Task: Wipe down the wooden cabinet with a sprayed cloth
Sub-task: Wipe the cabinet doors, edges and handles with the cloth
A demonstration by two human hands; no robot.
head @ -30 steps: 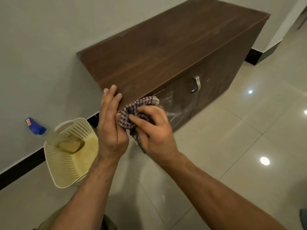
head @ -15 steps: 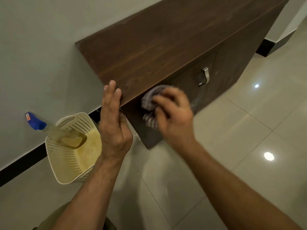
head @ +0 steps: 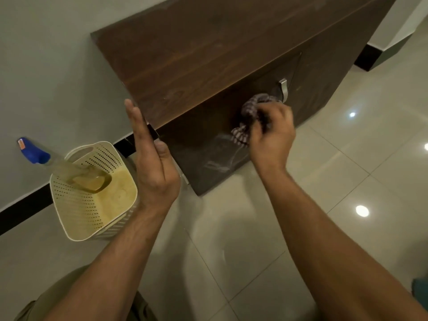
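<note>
The checked cloth [head: 249,117], bunched in our right hand's [head: 272,135] curled fingers, has slid from the wooden cabinet's [head: 208,54] near front corner to just below the door handle [head: 284,89], its length slanting down-left. Our left hand [head: 152,163] stays straight-fingered at that corner.

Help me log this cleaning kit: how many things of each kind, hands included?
cabinet: 1
cloth: 1
basket: 1
spray bottle: 1
hands: 2, left hand and right hand
Total: 6
</note>
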